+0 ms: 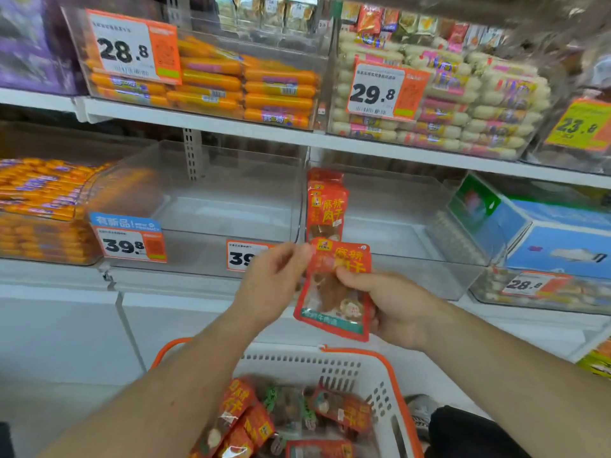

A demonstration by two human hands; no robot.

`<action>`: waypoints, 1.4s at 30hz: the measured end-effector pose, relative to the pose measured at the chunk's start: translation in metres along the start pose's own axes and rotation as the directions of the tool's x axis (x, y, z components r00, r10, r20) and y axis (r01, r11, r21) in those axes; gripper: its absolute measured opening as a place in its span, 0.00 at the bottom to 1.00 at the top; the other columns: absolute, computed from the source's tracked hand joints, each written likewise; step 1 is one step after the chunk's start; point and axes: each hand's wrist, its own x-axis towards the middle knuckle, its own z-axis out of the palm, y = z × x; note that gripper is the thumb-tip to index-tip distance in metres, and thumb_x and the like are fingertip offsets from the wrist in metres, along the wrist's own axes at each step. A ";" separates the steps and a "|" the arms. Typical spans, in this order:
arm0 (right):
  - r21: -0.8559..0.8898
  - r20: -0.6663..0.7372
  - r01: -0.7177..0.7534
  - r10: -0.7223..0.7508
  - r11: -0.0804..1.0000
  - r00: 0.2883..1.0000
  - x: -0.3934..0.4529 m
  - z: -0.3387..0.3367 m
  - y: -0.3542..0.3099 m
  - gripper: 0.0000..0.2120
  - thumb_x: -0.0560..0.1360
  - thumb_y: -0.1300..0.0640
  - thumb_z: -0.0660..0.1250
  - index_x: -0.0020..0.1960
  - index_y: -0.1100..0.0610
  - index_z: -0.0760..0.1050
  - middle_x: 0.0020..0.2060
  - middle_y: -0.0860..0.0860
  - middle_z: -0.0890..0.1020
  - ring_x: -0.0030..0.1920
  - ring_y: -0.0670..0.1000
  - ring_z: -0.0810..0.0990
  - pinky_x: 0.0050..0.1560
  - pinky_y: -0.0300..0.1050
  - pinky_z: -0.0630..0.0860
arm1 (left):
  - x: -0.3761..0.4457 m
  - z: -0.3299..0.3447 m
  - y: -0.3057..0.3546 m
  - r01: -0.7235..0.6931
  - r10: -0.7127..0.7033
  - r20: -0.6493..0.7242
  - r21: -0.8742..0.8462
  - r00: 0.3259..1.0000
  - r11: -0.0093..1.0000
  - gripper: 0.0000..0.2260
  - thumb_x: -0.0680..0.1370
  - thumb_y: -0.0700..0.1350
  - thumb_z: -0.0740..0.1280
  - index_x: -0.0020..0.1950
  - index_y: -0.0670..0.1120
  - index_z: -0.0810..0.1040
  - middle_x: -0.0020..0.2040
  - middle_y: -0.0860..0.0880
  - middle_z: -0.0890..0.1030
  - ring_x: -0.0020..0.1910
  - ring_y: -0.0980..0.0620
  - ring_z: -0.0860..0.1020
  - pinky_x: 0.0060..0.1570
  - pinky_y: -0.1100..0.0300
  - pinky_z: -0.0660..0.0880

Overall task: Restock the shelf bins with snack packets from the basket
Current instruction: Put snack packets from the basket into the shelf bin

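Observation:
My right hand (pixel 393 309) grips a red snack packet (pixel 334 302) by its right side, upright in front of the middle shelf. My left hand (pixel 274 282) pinches the packet's top left corner. Behind it, another red packet (pixel 325 206) stands upright against the left wall of a clear shelf bin (pixel 413 226) that otherwise looks bare. To its left sits a second clear bin (pixel 205 209), with nothing in it. Below my arms, a white basket (pixel 373 381) with orange handles holds several red and green snack packets (pixel 291 418).
The upper shelf carries bins of orange sausages (pixel 248 84) and white-and-pink sausages (pixel 463 104) with price tags. An orange-sausage bin (pixel 43 206) sits at the left, a blue and green box (pixel 545 226) at the right. A dark trouser leg and a shoe (pixel 420 411) show beside the basket.

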 end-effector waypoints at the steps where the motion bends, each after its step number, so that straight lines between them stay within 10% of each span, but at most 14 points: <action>1: 0.054 0.001 -0.018 0.018 0.998 1.000 0.002 -0.004 -0.010 0.18 0.66 0.50 0.73 0.53 0.58 0.83 0.49 0.56 0.86 0.50 0.55 0.81 0.50 0.45 0.71 | 0.014 -0.003 0.003 -0.056 0.063 -0.100 0.067 0.993 0.996 0.20 0.77 0.62 0.65 0.37 0.45 0.77 0.30 0.52 0.77 0.33 0.52 0.75 0.37 0.54 0.74; 4: 0.113 -0.063 0.010 -0.003 0.994 0.998 0.006 -0.017 -0.043 0.06 0.69 0.51 0.72 0.40 0.53 0.81 0.37 0.52 0.82 0.34 0.48 0.72 0.34 0.38 0.62 | 0.060 -0.008 0.006 -0.068 0.188 -0.194 0.499 0.963 0.864 0.12 0.78 0.56 0.61 0.47 0.50 0.78 0.43 0.53 0.79 0.43 0.49 0.77 0.48 0.51 0.75; 7: 0.138 -0.189 0.014 0.012 0.990 0.982 0.018 -0.035 -0.070 0.11 0.79 0.55 0.64 0.38 0.52 0.73 0.27 0.48 0.71 0.20 0.43 0.60 0.21 0.32 0.52 | 0.089 -0.002 -0.001 0.032 -0.010 -0.035 0.732 0.999 0.680 0.22 0.81 0.60 0.57 0.69 0.48 0.71 0.64 0.47 0.77 0.58 0.44 0.77 0.59 0.48 0.73; 11: 0.261 -0.248 0.008 0.060 0.965 0.967 0.054 -0.051 -0.091 0.10 0.82 0.57 0.59 0.41 0.53 0.68 0.25 0.48 0.70 0.16 0.41 0.60 0.16 0.31 0.54 | 0.094 0.012 -0.014 -0.029 -0.039 0.049 0.917 0.998 0.399 0.22 0.83 0.60 0.47 0.71 0.50 0.63 0.62 0.45 0.77 0.57 0.42 0.78 0.50 0.51 0.73; 16: -0.051 -0.382 0.129 -0.139 0.990 0.914 0.106 -0.053 -0.094 0.07 0.80 0.54 0.66 0.43 0.53 0.73 0.31 0.49 0.70 0.23 0.44 0.61 0.22 0.34 0.57 | 0.094 0.009 -0.016 -0.062 -0.042 0.087 0.908 0.995 0.415 0.24 0.82 0.61 0.44 0.74 0.50 0.59 0.62 0.45 0.78 0.55 0.43 0.79 0.52 0.51 0.73; 22: -0.611 -0.140 0.152 -0.294 0.777 0.945 0.137 -0.042 -0.082 0.10 0.77 0.56 0.70 0.38 0.55 0.76 0.31 0.49 0.79 0.31 0.48 0.72 0.34 0.42 0.69 | 0.095 0.008 -0.019 -0.076 -0.017 0.091 0.904 0.996 0.421 0.23 0.82 0.61 0.44 0.72 0.51 0.60 0.61 0.45 0.78 0.55 0.42 0.79 0.53 0.49 0.74; 42: -0.704 -0.278 0.031 -0.315 0.709 0.907 0.160 -0.045 -0.074 0.15 0.69 0.48 0.77 0.46 0.59 0.81 0.39 0.52 0.85 0.40 0.51 0.85 0.48 0.48 0.82 | 0.093 0.010 -0.016 -0.037 -0.058 0.065 0.918 0.996 0.395 0.27 0.82 0.61 0.43 0.78 0.50 0.54 0.67 0.47 0.75 0.60 0.45 0.77 0.53 0.52 0.73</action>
